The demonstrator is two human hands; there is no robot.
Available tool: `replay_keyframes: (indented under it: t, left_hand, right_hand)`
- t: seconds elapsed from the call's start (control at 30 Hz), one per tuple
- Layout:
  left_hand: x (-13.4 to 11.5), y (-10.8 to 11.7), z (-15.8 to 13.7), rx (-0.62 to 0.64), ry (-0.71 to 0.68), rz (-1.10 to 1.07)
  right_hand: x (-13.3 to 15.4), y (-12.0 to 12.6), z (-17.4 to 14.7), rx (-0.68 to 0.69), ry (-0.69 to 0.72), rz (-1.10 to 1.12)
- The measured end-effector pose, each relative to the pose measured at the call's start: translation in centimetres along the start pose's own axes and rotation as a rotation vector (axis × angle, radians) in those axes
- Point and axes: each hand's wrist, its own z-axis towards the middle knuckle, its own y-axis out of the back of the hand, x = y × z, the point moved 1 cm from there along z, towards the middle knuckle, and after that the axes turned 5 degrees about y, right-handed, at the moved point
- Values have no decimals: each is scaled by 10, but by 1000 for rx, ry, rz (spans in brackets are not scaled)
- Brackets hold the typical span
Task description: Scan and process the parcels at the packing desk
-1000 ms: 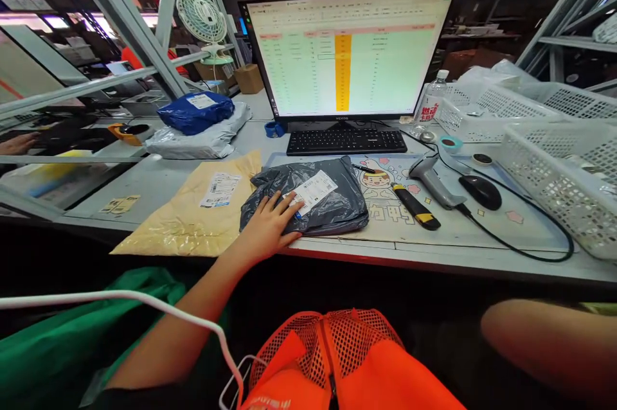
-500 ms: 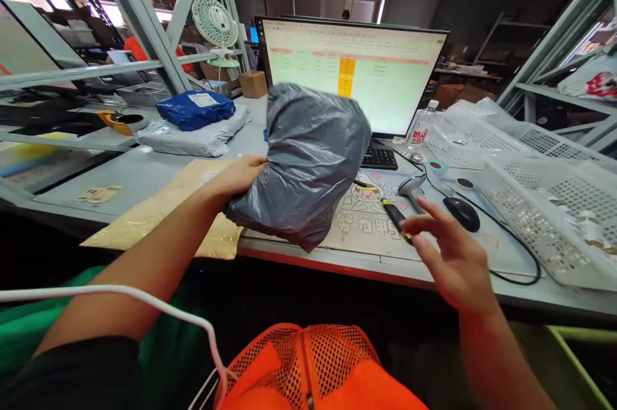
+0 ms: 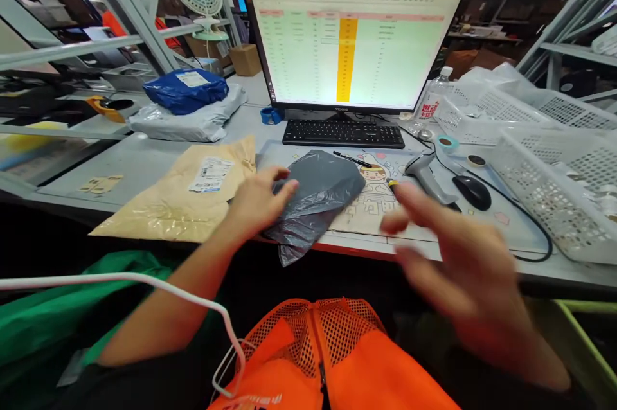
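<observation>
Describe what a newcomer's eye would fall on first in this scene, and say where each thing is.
Probably first the bright monitor, at the back of the desk, with an orange column on its screen. The vivid orange vest at the bottom of the view likely comes next. Then the dark grey parcel at the desk's front edge, with the left hand at its left side and the blurred right hand raised apart from it.

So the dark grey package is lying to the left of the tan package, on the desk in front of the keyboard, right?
Not quite: the head camera view shows the dark grey package to the right of the tan package. It does lie on the desk in front of the keyboard.
</observation>
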Motion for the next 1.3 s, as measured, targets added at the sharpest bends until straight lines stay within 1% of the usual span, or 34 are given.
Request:
replay_keyframes:
  t: [0.07,0.1,0.13,0.17,0.2,0.23,0.27,0.3,0.33,0.4,0.47,0.5,0.53,0.6,0.67,0.73,0.77,0.8,0.87,0.93,0.97,1.03,1.1,1.17,1.23,1.3]
  left_hand:
    - [-1,-23,-19,18,-45,44]
    - [5,-33,-21,43,-59,69]
    - [13,-39,-19,83,-78,78]
    - [24,-42,-12,137,-104,67]
    - [36,-42,-4,202,-139,36]
    - [47,-39,6,269,-180,-5]
    - [57,-35,15,325,-210,-47]
    - [64,-30,22,347,-213,-77]
    - [69,-27,27,327,-188,-80]
    - [68,-24,30,200,-106,-16]
    - [58,-29,25,66,-36,64]
    - [52,-34,22,26,-9,85]
    - [46,-38,19,-4,13,83]
    - [40,-46,13,-97,38,25]
    - [39,-51,11,-228,-1,-55]
    - [44,-55,10,-349,-99,-124]
    - [48,-56,9,-398,-161,-144]
    - [52,-58,9,-435,-233,-156]
    - [58,-60,8,-482,-385,-164]
    - [61,-62,7,-483,-498,-162]
    - [61,-63,6,-467,-527,-160]
    - [58,-63,7,-404,-526,-147]
    - [53,-58,9,-297,-463,-108]
    - [46,-48,15,-154,-359,-31]
    - [38,-34,23,-1,-232,80]
    - [27,-21,34,110,-127,179]
  right_hand:
    - [-54,-14,2,-100,-180,-344]
    - [-82,-21,-2,-71,-309,-513]
    - [-109,-26,-8,19,-452,-638]
    - [-133,-30,-16,117,-550,-722]
    - [-152,-33,-25,185,-594,-784]
    - [-166,-34,-34,234,-610,-821]
    - [-175,-33,-41,250,-601,-840]
    - [-179,-31,-46,234,-584,-845]
    - [-180,-29,-48,194,-567,-833]
    - [-173,-23,-40,74,-512,-757]
    - [-158,-22,-19,-23,-383,-610]
    - [-148,-24,-5,-34,-298,-524]
    - [-137,-29,10,-16,-213,-443]
    - [-113,-46,41,96,-77,-341]
    - [-92,-70,68,244,11,-351]
    - [-79,-92,88,361,54,-437]
    - [-76,-100,95,395,64,-482]
    - [-77,-104,99,411,69,-517]
    - [-86,-101,102,400,62,-550]
    - [-103,-85,96,344,33,-563]
    - [-113,-74,90,304,11,-575]
    - [-134,-52,74,211,-42,-617]
    - [-154,-37,51,143,-96,-657]
    - [-171,-29,24,116,-166,-691]
    - [-187,-27,-3,135,-267,-737]
    - [-197,-28,-24,173,-370,-806]
